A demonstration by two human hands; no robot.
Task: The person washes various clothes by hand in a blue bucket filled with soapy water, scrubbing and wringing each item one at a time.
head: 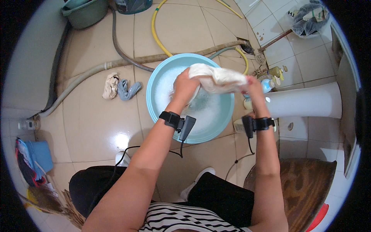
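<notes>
A white wet cloth (pixel 214 76) is stretched between my two hands above a light blue plastic basin (pixel 229 116). My left hand (pixel 186 87) grips its left end over the middle of the basin. The right end is in my right hand (pixel 252 87), out past the basin's right rim and slightly blurred. Below, soapy water with white foam (pixel 200 121) fills the basin. Part of the cloth hangs under my left hand; whether it touches the water I cannot tell.
Left of the basin lie a beige bundled cloth (pixel 110 86) and a grey-blue one (pixel 128 89). A ribbed drain hose (pixel 124 62) and a yellow hose (pixel 156 32) run behind. Pump bottles (pixel 266 84) stand by a white pedestal (pixel 307 100). A wooden board (pixel 301 185) is at right.
</notes>
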